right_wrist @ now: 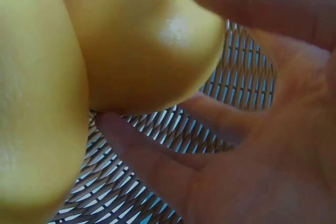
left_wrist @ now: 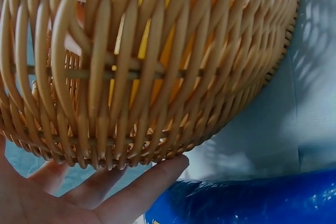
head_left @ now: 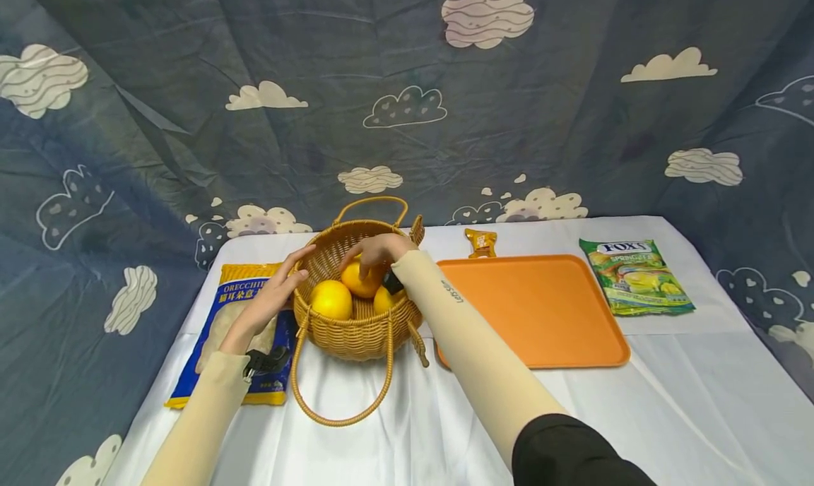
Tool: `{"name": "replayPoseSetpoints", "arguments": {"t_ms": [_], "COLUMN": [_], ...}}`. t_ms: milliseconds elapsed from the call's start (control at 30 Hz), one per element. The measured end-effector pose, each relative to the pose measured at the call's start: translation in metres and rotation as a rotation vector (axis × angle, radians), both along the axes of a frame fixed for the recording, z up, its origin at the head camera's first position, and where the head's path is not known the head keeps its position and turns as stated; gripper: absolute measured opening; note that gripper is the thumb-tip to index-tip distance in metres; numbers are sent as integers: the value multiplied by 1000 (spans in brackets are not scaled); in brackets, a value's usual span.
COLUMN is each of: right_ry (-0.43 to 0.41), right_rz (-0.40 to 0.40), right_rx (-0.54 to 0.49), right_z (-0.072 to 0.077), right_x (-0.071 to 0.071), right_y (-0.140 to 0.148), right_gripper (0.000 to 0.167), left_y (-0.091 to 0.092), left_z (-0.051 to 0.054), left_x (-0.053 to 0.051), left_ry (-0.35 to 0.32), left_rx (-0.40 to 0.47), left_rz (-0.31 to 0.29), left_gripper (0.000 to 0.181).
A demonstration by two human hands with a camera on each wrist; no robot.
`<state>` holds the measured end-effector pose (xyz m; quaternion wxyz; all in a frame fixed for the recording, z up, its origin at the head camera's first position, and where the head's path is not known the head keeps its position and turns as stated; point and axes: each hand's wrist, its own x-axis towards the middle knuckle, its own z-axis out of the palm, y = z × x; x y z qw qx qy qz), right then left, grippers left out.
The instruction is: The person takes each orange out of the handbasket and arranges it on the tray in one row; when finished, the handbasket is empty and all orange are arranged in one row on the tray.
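Left hand [head_left: 270,299] spread against basket [head_left: 352,335], right hand [head_left: 380,249] gripping orange-yellow fruit [head_left: 359,284], "FOX'S" bag [head_left: 638,282], "ORECCHIE"-lettered packet [head_left: 215,325]

An orange rectangular plastic tray [head_left: 528,313] lies flat on a white tablecloth [head_left: 693,408]. Just past the tray's far edge, toward its left end, sits a small gold-brown wrapped snack [head_left: 482,244]. Just beside the tray's right edge lies a green FOX'S candy bag [head_left: 637,277]. Well apart to the tray's left is a blue-and-yellow orecchiette pasta bag [head_left: 219,323]. Behind the tray hangs a dark grey-blue cloud-print curtain [head_left: 540,133].
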<state>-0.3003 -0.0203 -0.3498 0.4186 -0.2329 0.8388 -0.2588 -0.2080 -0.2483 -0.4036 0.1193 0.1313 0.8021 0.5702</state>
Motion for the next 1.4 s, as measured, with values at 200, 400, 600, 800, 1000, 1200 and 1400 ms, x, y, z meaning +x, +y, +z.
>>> {"name": "replayPoseSetpoints", "arguments": {"t_ms": [200,400,600,800,1000,1200,1400], "right_ry": [111,160,54,37,43,58,22], "right_rz": [33,125,83,-3,-128,-228,-307], "right_rx": [-80,-255,-423,-541,-614,-551,-455], "right_z": [3,15,35,52,49,18,-22], "right_x": [0,-1,0,1,8,19,31], "right_y": [5,13,36,91,158,212,236], "right_gripper": [47,46,45,48,50,53,54], "left_y": [1,0,0,1,-1,0,1], "left_z": [0,0,-1,-1,0,0,-1], "left_x": [0,0,-2,0,2,1,0], "left_ry": [-1,-1,8,20,28,23,23], "left_rx": [-3,-11,-8,-21,-25,-39,-36], "left_rz": [2,-4,-6,-5,-3,8,12], "left_gripper": [50,51,49,50,51,53,51]}}
